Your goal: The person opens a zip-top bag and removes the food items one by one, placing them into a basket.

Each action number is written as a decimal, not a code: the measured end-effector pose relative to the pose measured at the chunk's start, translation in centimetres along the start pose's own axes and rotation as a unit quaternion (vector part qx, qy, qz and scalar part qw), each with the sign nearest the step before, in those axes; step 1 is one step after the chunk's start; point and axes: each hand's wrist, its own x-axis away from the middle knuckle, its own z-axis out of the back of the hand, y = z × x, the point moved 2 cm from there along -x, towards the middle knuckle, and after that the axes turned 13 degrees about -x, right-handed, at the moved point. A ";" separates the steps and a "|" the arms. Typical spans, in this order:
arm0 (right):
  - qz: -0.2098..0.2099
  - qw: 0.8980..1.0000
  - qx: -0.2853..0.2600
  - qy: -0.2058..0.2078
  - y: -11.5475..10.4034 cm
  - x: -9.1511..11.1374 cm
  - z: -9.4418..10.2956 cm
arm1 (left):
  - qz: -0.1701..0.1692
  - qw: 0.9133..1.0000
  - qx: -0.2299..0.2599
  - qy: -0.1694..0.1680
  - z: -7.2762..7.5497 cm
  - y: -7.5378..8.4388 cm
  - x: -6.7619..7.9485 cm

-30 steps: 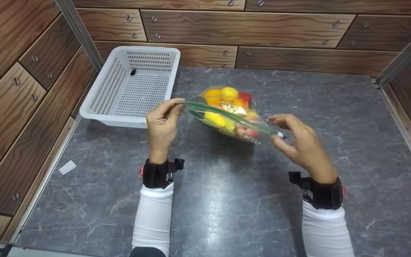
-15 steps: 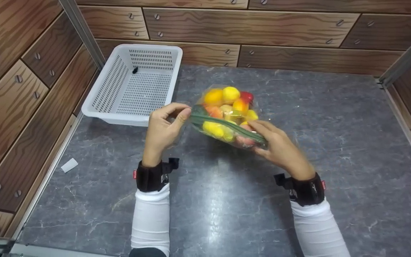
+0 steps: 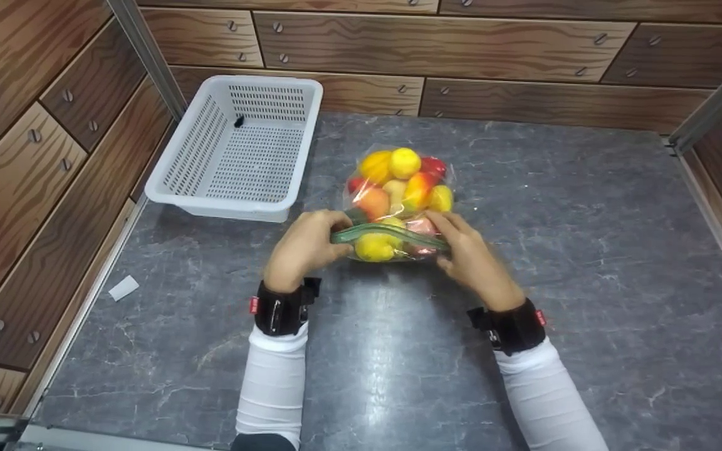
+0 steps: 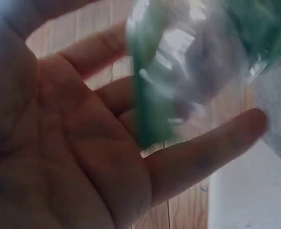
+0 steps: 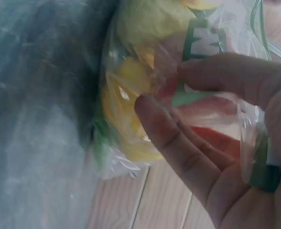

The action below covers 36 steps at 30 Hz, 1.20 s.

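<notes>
A clear zip bag (image 3: pixel 392 232) with a green closure band lies on the grey surface, filled with several fruits, among them a yellow lemon-like one (image 3: pixel 373 247), an orange one (image 3: pixel 372 203) and a red one (image 3: pixel 433 166). My left hand (image 3: pixel 311 244) is at the bag's left end. In the left wrist view, its fingers (image 4: pixel 202 160) spread straight, and the bag's blurred green edge passes between thumb and fingers. My right hand (image 3: pixel 470 257) holds the right end of the bag; in the right wrist view its bent fingers (image 5: pixel 174 138) and thumb surround the plastic, with the closure's end near the palm.
A white perforated basket (image 3: pixel 226 207) stands at the back left, with a small black object (image 3: pixel 239 121) inside. A white slip (image 3: pixel 124 288) lies on the left of the grey surface (image 3: pixel 586 250). Wood-patterned walls (image 3: pixel 442 47) enclose the back and sides.
The bag's top edge has come down toward me and now lies level over the fruit. My right hand has moved left, and my left hand has loosened its pinch and spread around the end.
</notes>
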 end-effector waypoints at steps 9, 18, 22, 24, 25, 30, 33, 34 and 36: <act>0.001 0.999 -0.003 0.035 2.1 -0.3 -1.0 | -0.027 0.998 -0.036 0.037 -2.5 -0.4 -2.3; 0.033 0.998 0.047 0.014 0.6 0.6 0.4 | -0.101 0.982 -0.068 0.142 -2.2 0.2 -2.5; 0.087 0.994 0.063 0.032 -1.1 0.9 1.3 | -0.110 0.977 -0.075 0.169 -1.5 0.8 -1.9; 0.100 0.993 0.063 0.030 -1.6 0.9 1.5 | -0.106 0.976 -0.074 0.177 -1.2 1.1 -1.7; 0.105 0.992 0.066 0.024 -1.7 0.9 1.4 | -0.104 0.975 -0.073 0.180 -1.1 1.2 -1.5; 0.126 0.990 0.069 0.009 -2.0 0.8 1.2 | -0.101 0.970 -0.057 0.212 -0.9 1.8 -1.1; 0.146 0.987 0.052 0.044 -2.1 0.7 1.3 | -0.102 0.960 -0.050 0.255 -0.9 2.0 -1.0; 0.154 0.985 0.048 0.059 -2.1 0.7 1.3 | -0.101 0.956 -0.054 0.272 -1.0 2.1 -1.0; 0.167 0.981 0.043 0.088 -2.2 0.5 1.3 | -0.094 0.945 -0.061 0.308 -1.1 2.3 -1.1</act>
